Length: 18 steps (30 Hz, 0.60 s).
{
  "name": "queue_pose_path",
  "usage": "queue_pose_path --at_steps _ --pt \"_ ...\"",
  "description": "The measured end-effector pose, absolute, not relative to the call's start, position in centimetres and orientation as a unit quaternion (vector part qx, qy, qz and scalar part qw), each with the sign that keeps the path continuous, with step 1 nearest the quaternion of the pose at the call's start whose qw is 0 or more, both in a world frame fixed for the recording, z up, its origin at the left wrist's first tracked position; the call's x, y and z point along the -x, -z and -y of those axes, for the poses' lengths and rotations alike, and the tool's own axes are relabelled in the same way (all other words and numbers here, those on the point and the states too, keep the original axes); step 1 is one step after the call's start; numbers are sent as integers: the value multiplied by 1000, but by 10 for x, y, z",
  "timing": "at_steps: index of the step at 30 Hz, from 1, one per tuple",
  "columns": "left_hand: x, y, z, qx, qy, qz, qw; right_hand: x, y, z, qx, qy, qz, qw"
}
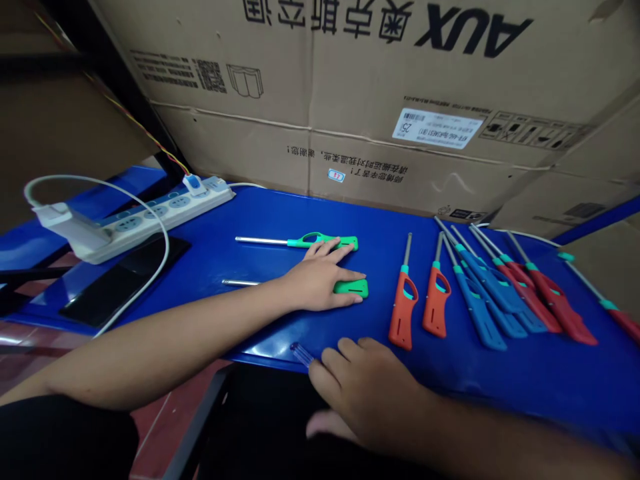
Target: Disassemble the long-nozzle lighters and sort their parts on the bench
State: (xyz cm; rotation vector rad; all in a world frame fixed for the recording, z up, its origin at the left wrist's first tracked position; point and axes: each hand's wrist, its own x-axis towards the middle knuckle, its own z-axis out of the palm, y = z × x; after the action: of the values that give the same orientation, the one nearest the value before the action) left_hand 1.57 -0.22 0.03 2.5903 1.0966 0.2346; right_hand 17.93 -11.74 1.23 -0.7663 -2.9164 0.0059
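Observation:
My left hand [320,277] lies palm down with its fingers spread across two green long-necked lighters. Its farther fingers rest on the handle of the upper green lighter [320,241]. Thumb and index finger lie along either side of the lower green lighter [354,288], whose middle the hand covers. At the table's front edge, my right hand [367,387] has curled fingers and a slightly blurred thumb. A clear, purple-tinted ribbed handle [301,355] sticks out by its index finger, apparently held; the rest of it is hidden.
To the right lie two orange lighters [403,310], then several overlapping blue lighters [483,313] and red lighters [565,307]. On the left are a power strip [165,217], a white cable [164,257] and a black phone [125,280]. A large cardboard box [350,87] stands behind the blue table [210,247].

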Motion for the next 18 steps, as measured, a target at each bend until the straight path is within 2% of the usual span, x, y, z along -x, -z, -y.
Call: queue_pose_path --at_steps 4,7,10,14,15,18 --pt "-16 -2 3 -906 -88 -381 161 -160 2 120 264 -14 964 -24" --pt "-16 -2 1 -907 -94 -377 163 -166 -18 104 207 -27 978 -3" --pt "-15 2 0 -912 -94 -366 160 -188 -45 77 239 -49 966 80" --pt "-13 5 -1 -916 -109 -356 149 -228 -64 27 348 -136 878 298" --pt "-12 4 -1 -916 -110 -356 146 -237 -63 17 383 -172 845 332" --pt "-11 1 0 -920 -113 -350 132 -253 -50 1 438 -314 766 350"
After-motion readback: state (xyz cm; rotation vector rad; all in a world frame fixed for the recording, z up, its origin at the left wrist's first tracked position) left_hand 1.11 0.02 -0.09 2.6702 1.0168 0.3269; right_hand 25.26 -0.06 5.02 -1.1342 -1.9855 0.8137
